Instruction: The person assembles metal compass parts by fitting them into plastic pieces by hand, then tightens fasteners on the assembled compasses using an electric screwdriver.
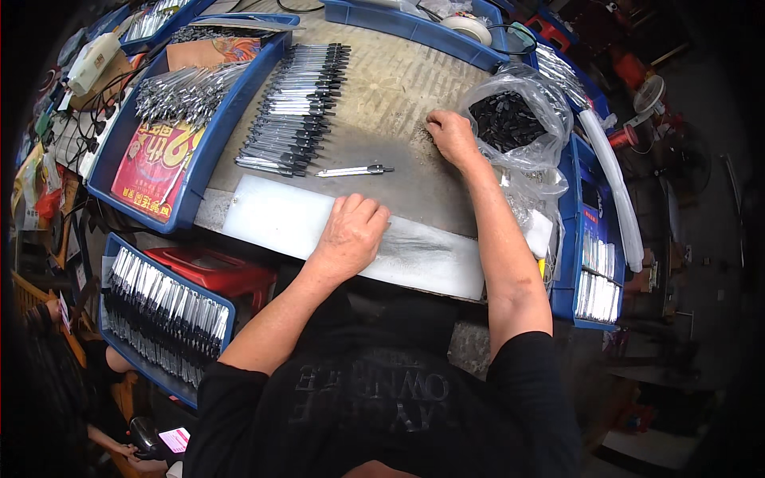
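My left hand [352,237] rests over the white foam pad [275,213] along the table's near edge, its fingers curled together. Whatever it may hold is hidden beneath the fingers. Farther right, my right hand [454,137] reaches down to the tabletop with closed fingertips, beside a scatter of tiny parts [421,142] too small to name. A single silver pen [355,170] with a black end lies crosswise between the hands. Left of it, a long stacked row of similar pens [295,107] stretches away from me. An open plastic bag of black pen parts [505,121] sits right of my right hand.
Blue trays hold silver pen parts [187,94] at left, finished-looking pens [163,311] at lower left and more silver pieces [598,275] at right. A second clear bag [530,191] lies near my right forearm. Another person's hand [131,454] shows at lower left.
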